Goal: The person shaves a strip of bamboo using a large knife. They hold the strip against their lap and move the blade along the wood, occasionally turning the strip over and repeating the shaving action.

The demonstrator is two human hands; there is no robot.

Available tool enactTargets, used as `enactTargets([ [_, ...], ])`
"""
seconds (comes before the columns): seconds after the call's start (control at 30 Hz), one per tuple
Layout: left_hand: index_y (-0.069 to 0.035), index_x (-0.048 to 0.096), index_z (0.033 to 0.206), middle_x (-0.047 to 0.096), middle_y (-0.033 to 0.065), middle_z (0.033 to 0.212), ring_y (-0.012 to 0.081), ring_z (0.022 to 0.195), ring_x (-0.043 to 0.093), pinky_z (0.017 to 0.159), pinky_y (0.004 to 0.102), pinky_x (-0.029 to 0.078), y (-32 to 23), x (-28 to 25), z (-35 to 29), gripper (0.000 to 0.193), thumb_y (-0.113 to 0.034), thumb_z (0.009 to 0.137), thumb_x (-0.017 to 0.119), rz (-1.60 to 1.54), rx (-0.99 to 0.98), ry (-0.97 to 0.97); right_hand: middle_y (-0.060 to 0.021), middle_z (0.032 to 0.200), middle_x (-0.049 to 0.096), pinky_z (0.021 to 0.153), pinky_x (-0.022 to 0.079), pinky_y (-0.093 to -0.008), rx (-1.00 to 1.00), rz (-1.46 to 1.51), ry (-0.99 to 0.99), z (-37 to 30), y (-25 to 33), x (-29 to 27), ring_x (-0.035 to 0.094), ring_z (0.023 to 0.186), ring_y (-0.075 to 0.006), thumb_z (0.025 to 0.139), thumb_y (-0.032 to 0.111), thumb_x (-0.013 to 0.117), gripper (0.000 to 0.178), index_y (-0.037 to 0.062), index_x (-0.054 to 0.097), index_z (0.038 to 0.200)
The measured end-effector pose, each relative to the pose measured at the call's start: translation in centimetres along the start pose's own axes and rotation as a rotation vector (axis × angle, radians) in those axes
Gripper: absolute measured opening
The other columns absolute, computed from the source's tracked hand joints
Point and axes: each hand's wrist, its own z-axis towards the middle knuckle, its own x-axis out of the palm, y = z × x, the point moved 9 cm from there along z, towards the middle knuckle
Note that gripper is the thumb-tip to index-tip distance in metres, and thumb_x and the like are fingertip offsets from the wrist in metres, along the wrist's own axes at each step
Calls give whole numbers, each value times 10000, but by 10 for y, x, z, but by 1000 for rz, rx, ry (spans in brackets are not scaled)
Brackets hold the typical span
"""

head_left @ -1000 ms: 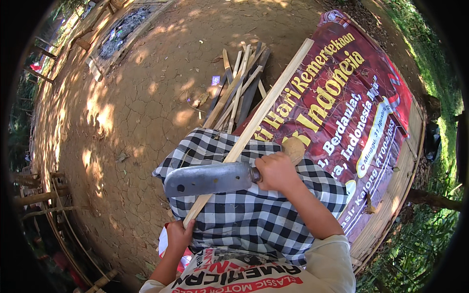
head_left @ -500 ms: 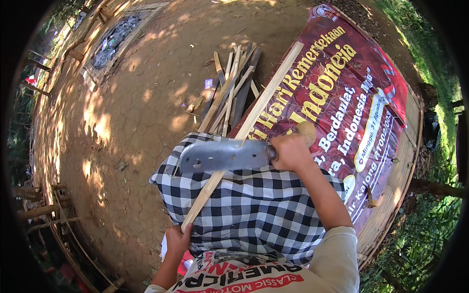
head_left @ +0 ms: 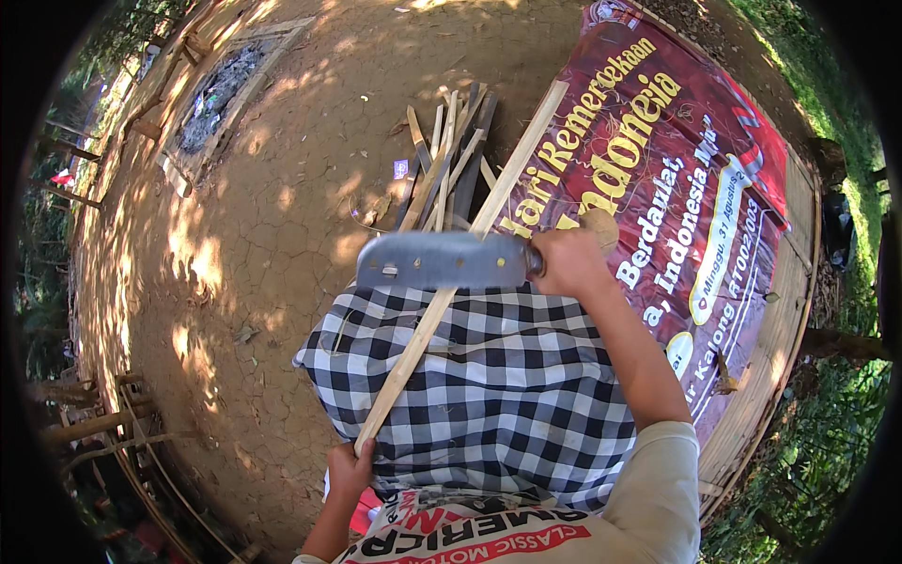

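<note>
My right hand (head_left: 569, 263) is closed round the wooden handle of a broad cleaver-like machete (head_left: 442, 262). Its wide grey blade, pierced with several small holes, points left and lies across a long pale wooden strip (head_left: 404, 367); motion smears its edges slightly. Whether blade and wood touch I cannot tell. My left hand (head_left: 349, 467) grips the strip's near end, low beside my lap. From there the strip slants up and to the right, over the black-and-white checked cloth (head_left: 479, 376) on my legs, its far end above a dark red banner.
Beyond my knees, several split wooden strips (head_left: 451, 160) lie in a pile on cracked bare soil. The printed banner (head_left: 658, 188) covers a bamboo platform (head_left: 752, 404) on my right. At the far left is a framed ash pit (head_left: 225, 99); wooden railings (head_left: 103, 423) stand nearer.
The machete has moved up along the strip, away from my body, with my right hand. My left hand keeps its hold on the near end. The view has shifted slightly.
</note>
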Motion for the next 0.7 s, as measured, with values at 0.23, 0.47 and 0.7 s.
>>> enactTargets([
  [0.23,101,596,615,503,276,516,396,474,581,483,465,418,-6,-3,-1,532,-371,851,666,20,3,-41,-190,712,663,671,542,-456,314,88,-61,5,-19,-20,658,677,-373,658,231,682,253,41,677,824],
  [0.47,98,583,597,491,264,499,373,442,561,456,454,399,12,1,4,542,-375,849,670,-9,112,-45,-162,698,658,621,518,-452,-117,122,53,-7,16,5,652,666,-362,615,245,676,228,56,632,733],
  [0.7,96,577,595,480,262,488,367,426,550,452,451,398,-15,-7,-3,546,-376,856,661,11,46,-65,-135,724,669,667,520,-440,110,93,62,-17,-48,14,664,740,-335,597,253,716,241,90,663,765],
])
